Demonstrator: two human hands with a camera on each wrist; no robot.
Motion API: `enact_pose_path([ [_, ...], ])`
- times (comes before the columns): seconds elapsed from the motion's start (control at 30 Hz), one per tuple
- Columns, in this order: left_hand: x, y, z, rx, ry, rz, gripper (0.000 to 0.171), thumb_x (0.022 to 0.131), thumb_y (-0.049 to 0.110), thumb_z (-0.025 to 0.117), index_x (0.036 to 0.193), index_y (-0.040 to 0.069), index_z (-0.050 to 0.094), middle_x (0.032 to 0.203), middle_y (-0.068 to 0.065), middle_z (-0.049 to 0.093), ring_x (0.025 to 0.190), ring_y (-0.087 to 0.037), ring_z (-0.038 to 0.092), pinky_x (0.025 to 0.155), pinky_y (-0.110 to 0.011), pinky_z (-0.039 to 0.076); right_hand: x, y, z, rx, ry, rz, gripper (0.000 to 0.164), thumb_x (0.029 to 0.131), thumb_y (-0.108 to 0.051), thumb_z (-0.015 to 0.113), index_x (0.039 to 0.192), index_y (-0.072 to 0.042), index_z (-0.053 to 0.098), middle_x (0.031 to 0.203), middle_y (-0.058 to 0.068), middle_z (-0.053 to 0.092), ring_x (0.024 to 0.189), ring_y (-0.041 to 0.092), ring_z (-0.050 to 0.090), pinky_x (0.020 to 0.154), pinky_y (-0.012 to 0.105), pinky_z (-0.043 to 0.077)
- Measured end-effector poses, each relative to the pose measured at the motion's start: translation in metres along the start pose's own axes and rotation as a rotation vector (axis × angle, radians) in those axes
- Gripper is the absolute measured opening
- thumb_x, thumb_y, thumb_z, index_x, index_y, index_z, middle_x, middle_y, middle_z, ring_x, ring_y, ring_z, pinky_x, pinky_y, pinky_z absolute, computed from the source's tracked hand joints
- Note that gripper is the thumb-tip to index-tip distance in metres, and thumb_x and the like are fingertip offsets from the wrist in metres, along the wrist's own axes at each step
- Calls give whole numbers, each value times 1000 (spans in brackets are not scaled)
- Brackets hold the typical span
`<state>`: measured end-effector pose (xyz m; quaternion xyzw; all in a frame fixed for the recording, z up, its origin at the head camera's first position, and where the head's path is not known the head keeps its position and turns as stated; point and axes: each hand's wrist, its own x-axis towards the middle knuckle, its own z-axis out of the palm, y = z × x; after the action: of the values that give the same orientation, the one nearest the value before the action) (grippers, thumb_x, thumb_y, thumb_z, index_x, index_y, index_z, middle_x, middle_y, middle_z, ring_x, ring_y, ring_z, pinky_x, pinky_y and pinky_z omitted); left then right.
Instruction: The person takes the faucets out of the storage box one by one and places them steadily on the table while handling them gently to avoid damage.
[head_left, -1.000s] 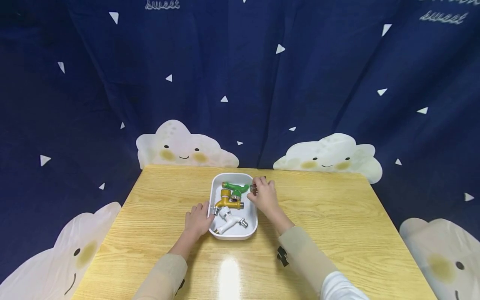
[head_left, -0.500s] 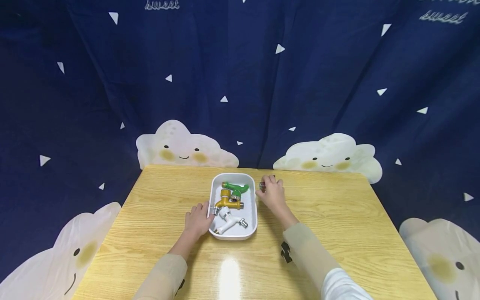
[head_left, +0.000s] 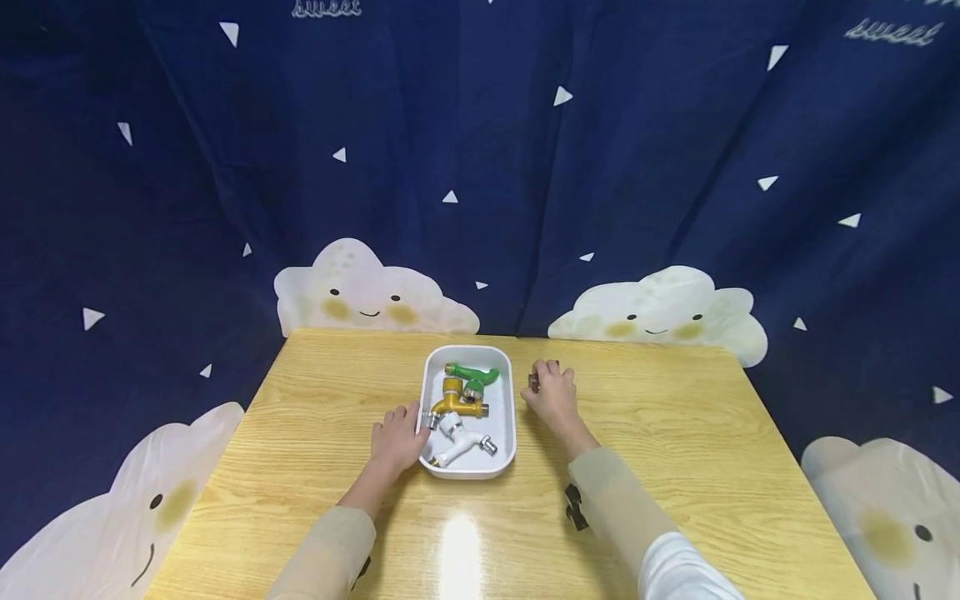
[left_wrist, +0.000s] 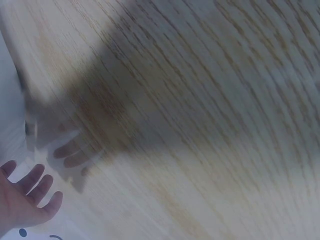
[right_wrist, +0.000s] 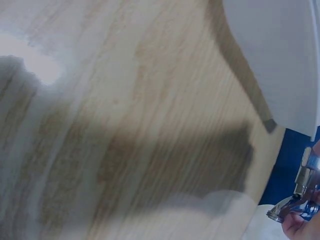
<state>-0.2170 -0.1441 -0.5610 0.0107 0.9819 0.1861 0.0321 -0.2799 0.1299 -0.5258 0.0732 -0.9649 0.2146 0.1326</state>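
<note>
A white tray (head_left: pixel 465 473) holds a green tap (head_left: pixel 471 372), a yellow tap (head_left: pixel 459 407) and a white tap (head_left: pixel 456 448), with shiny metal ends. My left hand (head_left: pixel 397 435) holds the tray's left rim, the thumb over the edge and the other fingers outside. In the left wrist view the fingers of that hand (left_wrist: pixel 30 200) are spread beside the white wall. Right of the tray, my right hand (head_left: pixel 555 398) grips a metal tap (right_wrist: pixel 296 200), mostly hidden by the fingers. It looks dark in the head view and shiny in the right wrist view.
The tray stands on a light wooden table (head_left: pixel 330 383), towards its far edge. Behind hangs a dark blue curtain (head_left: pixel 420 167) with white triangles and smiling clouds. A small black object (head_left: pixel 576 507) shows beside my right sleeve.
My right hand, with the metal tap, has moved right from the tray's right rim to over the table, then slightly lower. The left hand and the tray have stayed put.
</note>
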Motion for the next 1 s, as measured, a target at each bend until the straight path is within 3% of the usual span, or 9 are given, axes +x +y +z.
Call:
enact_pose_path([
  [0.33,0,0,1,5,9,-1,55,87,37,46,135,10,39,120,-17,50,111,-35,44,86,-54,37,-2,14,14,-21,-117,56,27,72,-18,63,95,-8,54,95,9,51,87,35,42,65,43,44],
  [0.67,0,1,0,1,3,-1,56,88,37,46,136,10,38,122,-18,49,112,-35,43,88,-55,36,-7,20,25,-56,-149,32,26,73,-18,62,96,-8,53,94,8,51,84,34,42,62,38,41],
  [1.0,0,1,0,3,3,-4,56,88,37,45,136,9,39,122,-18,49,112,-36,43,87,-54,36,-11,24,29,-61,-183,24,26,75,-19,64,96,-8,53,92,9,51,83,32,44,69,40,40],
])
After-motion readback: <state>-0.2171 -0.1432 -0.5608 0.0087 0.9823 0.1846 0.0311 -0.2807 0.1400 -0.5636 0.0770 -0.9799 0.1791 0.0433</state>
